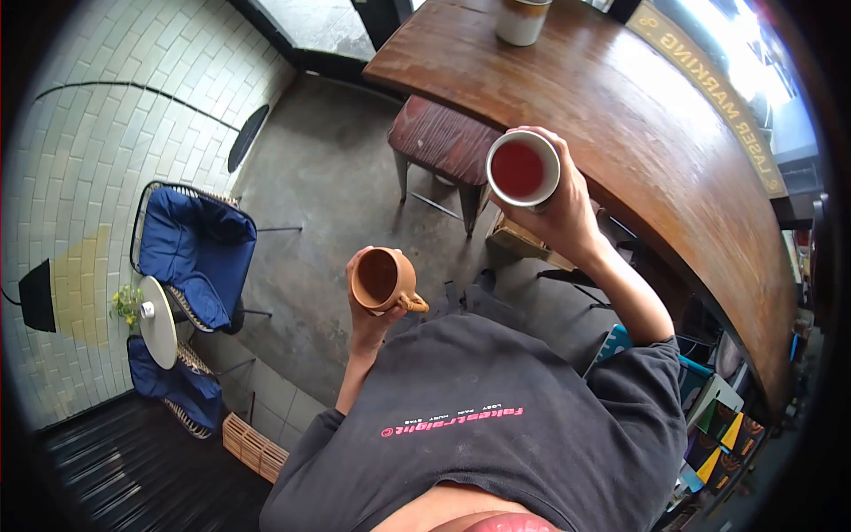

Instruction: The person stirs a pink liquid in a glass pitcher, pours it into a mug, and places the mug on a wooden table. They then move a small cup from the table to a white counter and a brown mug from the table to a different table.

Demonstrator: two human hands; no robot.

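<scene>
My right hand (567, 199) is wrapped round a white cup (550, 170) with red inside, raised near the front edge of the wooden counter (612, 115). Lower and to the left, my left hand (362, 317) grips a terracotta-brown mug (396, 277) from its outer side. The mug's twisted handle (413, 302) points to the right, and its inside looks dark brown. Both vessels are held up in front of my dark shirt (496, 390), with their openings facing the camera.
Another cup (523, 22) stands on the counter's far end. A reddish stool (443, 133) sits below the counter edge. On the left are blue-cushioned chairs (195, 248), a small round table (160, 332) and a woven basket (253, 448). Boxes (727, 434) fill the lower right.
</scene>
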